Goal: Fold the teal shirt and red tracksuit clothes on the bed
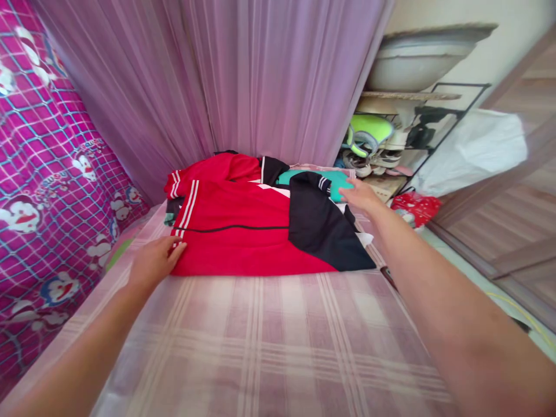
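A mauve curtain (269, 75) hangs across 12 o'clock, and the plaid-covered bed (260, 341) spreads down toward 6. Pink cartoon-print cloth (47, 191) fills 9 to 10 o'clock; a wooden door (516, 185) stands at 3. Around 2 o'clock are a pale basin (417, 63) and a dark-framed rack (471, 113) with shoes, a white bag (473, 150) beside it, a bright green item (371, 127) and, nearer 3, a red patterned bag (414, 208). The right forearm crosses from 5 to 3 o'clock, hiding part of the bed's edge. At the middle lies a red-and-black garment (243, 249), flat on the bed, its striped hem at 9 and its black part at 3. Taking that garment as the dial, a second red-and-black garment (234, 167) crowds its far edge at 11 to 12, and folded teal cloth (339, 178) lies at 2, partly behind the black sleeve. The left hand (156, 260) rests at 8 to 9 o'clock, fingers on the striped hem; whether they pinch it I cannot tell. The right hand (360, 194) is at 2 to 3, unclenched, fingers spread over the teal cloth, just beyond the black sleeve's cuff.
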Available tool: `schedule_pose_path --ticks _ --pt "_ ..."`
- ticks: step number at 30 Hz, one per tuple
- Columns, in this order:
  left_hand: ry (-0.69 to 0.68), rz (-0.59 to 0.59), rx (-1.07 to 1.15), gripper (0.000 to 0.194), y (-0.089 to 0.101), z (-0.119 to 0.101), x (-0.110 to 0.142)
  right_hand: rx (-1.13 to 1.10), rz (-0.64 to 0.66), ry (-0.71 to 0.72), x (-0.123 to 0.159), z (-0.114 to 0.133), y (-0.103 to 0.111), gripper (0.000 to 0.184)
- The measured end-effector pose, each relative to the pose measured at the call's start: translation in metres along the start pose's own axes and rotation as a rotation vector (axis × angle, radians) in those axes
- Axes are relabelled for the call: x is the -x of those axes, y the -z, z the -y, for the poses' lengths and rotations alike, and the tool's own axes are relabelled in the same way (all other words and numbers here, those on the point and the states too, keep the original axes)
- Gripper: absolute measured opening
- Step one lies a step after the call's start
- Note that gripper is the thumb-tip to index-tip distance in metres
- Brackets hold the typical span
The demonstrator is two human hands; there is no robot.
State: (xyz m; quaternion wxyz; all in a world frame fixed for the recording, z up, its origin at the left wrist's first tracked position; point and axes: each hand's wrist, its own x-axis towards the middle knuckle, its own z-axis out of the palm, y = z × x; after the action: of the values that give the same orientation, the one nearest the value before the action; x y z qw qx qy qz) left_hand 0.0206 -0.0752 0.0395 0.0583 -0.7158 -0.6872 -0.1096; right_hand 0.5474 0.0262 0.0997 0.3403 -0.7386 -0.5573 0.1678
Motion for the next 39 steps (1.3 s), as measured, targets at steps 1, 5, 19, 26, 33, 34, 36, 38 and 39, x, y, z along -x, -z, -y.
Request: schedule_pose_path --ticks 1,5,19,26,33,34,36,38,39 --pt "0.035 -0.061 0.048 0.052 -0.001 0.006 0.006 0.043 0.014 -0.018 0.018 -0.015 0.002 0.040" --pt "0.245 -0.139 0.337 0.058 -0.010 0.032 0.029 0.422 0.072 -0.048 0.089 -0.072 0.009 0.048" --pt "0.396 -0.153 0.513 0.034 -0.007 0.017 0.028 0.714 0.020 -0.022 0.147 -0.078 0.000 0.049" --pt "0.228 -0.016 -0.035 0.038 0.009 0.037 0.047 0.825 0.140 0.052 0.171 -0.081 0.013 0.051" --pt "0.246 0.089 -0.097 0.037 0.001 0.043 0.052 0.825 0.130 0.043 0.174 -0.070 0.012 0.053" --pt "0.224 0.049 -0.104 0.038 0.004 0.040 0.051 0.809 0.105 0.054 0.170 -0.066 0.013 0.051" --pt "0.131 -0.046 -0.123 0.042 0.010 0.028 0.047 0.763 0.052 0.083 0.158 -0.055 0.013 0.047" --pt "-0.022 -0.107 -0.094 0.042 0.011 0.008 0.044 0.714 0.040 0.111 0.143 -0.039 0.007 0.044" --pt "-0.111 -0.110 -0.050 0.042 0.009 -0.003 0.043 0.692 0.050 0.118 0.134 -0.030 0.002 0.044"
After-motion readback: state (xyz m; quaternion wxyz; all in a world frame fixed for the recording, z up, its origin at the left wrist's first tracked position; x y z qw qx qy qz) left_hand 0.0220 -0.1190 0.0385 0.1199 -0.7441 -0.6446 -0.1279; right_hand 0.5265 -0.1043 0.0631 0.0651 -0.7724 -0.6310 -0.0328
